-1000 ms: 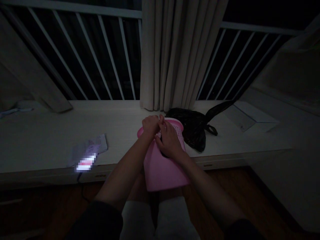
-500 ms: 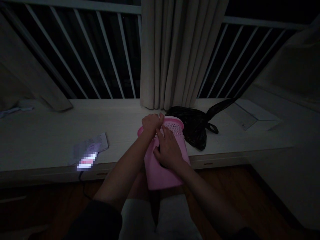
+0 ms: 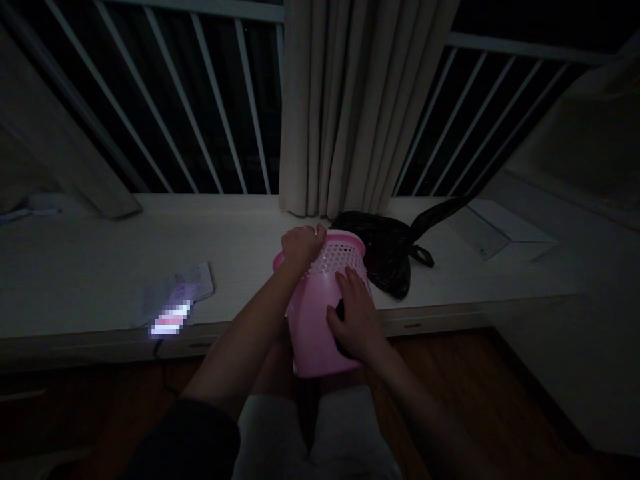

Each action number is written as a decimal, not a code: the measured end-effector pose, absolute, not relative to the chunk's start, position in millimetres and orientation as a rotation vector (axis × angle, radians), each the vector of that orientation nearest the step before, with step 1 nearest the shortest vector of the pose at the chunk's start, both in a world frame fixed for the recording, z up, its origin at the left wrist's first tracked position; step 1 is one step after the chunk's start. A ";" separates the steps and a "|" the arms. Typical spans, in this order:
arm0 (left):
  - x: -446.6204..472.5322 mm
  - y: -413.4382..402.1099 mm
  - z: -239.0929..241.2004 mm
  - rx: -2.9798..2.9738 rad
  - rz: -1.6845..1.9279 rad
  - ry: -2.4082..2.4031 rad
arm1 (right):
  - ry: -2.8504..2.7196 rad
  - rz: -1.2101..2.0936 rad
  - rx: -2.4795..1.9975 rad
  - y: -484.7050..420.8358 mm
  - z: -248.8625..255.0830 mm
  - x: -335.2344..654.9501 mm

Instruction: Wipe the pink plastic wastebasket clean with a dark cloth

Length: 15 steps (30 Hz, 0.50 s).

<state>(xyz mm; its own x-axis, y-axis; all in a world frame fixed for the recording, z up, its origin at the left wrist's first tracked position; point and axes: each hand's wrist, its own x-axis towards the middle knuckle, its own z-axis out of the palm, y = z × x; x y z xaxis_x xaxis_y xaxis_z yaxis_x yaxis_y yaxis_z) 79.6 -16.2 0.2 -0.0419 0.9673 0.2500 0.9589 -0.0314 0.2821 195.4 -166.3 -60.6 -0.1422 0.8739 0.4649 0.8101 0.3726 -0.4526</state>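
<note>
A pink bin (image 3: 313,327) with a honeycomb-pierced upper band and a brighter pink rim leans at a tilt over my knees, its rim end towards the windowsill. My left hand (image 3: 303,245) is closed over the rim on its left side. Against the outer wall lies my right hand (image 3: 357,313), fingers spread and slightly bent, thumb apart. A black patch (image 3: 341,347) shows beneath its palm; whether it is a separate thing or a mark on the bin, I cannot tell. The inside of the bin is hidden.
A knotted black plastic bag (image 3: 393,260) lies on the pale sill (image 3: 100,267) just right of the bin. Booklets (image 3: 200,280) and a lit, blurred-out phone-like screen (image 3: 173,320) with a cable lie left. A white box (image 3: 510,230) stands right. Behind hang curtains (image 3: 345,113) before white railings.
My right hand has slid to the right and slightly down over the bin's wall, away from my left hand. The black patch under it shows farther right. My left hand keeps its grip.
</note>
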 end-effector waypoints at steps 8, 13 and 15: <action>79.1 -15.0 0.7 2.187 0.587 2.159 | -1.763 0.343 -1.480 -185.5 -79.9 217.7; 83.0 -13.8 0.3 2.179 0.565 2.150 | -1.629 0.482 -1.450 -182.8 -90.2 232.1; 82.9 -13.9 0.2 2.188 0.576 2.147 | -1.562 0.520 -1.458 -175.1 -95.4 238.7</action>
